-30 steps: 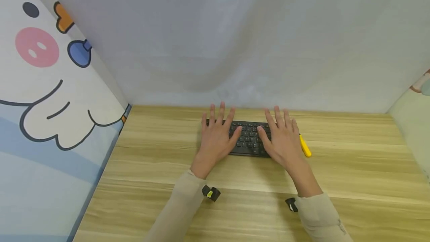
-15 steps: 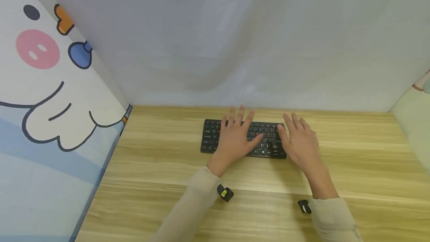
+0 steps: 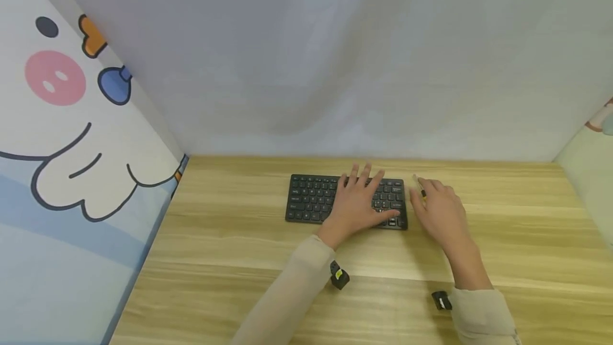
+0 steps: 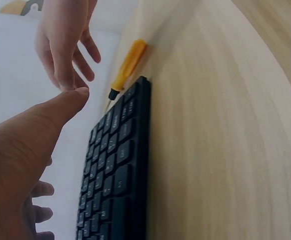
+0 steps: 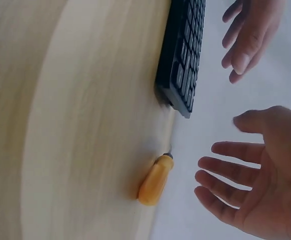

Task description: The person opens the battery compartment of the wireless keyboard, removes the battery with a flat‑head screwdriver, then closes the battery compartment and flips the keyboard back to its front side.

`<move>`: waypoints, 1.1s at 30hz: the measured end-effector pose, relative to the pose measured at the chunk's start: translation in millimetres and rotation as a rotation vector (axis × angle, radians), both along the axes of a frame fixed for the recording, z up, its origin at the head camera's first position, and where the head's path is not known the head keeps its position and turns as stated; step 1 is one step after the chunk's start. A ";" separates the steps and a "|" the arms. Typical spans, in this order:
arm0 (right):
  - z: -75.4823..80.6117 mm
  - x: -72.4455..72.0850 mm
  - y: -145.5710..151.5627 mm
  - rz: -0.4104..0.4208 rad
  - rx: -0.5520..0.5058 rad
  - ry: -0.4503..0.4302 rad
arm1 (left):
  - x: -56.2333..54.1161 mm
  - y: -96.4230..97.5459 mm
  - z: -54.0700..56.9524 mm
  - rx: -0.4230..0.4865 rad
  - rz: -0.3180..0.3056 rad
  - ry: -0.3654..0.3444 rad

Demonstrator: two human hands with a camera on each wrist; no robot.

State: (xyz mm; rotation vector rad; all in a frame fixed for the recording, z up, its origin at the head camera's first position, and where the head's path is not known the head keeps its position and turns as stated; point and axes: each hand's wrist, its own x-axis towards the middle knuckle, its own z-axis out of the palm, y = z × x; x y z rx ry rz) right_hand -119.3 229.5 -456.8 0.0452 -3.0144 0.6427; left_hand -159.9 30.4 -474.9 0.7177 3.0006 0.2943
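Note:
A black keyboard (image 3: 311, 198) lies flat on the wooden table (image 3: 215, 260). My left hand (image 3: 354, 206) is spread above its right half, thumb stretched out toward the right end. In the left wrist view, a gap shows between that thumb and the keys. To the right of the keyboard is a screwdriver with a yellow handle (image 5: 155, 182), lying on the table. My right hand (image 3: 442, 209) hovers over it, fingers apart and slightly bent, holding nothing. From the head view this hand hides most of the handle; the shaft and black collar (image 3: 423, 194) show beyond the fingers.
A pale grey wall or curtain (image 3: 306, 68) rises behind the table's back edge. On the left stands a panel with cartoon drawings (image 3: 62, 137). Small black camera units (image 3: 340, 277) hang at both wrists, beside beige sleeves.
Both hands have moved right along the keyboard, uncovering its left part. The right hand has passed off the keyboard's right end to above the screwdriver. Keyboard and screwdriver appear unmoved.

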 end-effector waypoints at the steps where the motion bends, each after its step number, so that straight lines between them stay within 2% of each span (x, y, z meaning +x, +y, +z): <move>1: -1.4 0.3 1.6 -0.004 -0.007 0.010 | -0.2 1.7 -1.5 -0.005 -0.003 -0.008; 6: -7.5 0.8 11.7 -0.020 -0.042 0.022 | -2.6 7.8 -7.4 -0.009 -0.028 -0.031; 17: -11.3 3.0 26.3 -0.042 -0.053 -0.039 | -9.3 14.3 -19.2 -0.055 -0.093 -0.024; 27: -15.5 1.9 31.5 -0.063 -0.093 -0.086 | -16.1 23.0 -21.8 -0.133 -0.143 -0.007; 33: -18.2 -0.6 32.9 -0.061 -0.092 -0.088 | -19.7 24.3 -21.2 -0.137 -0.165 0.018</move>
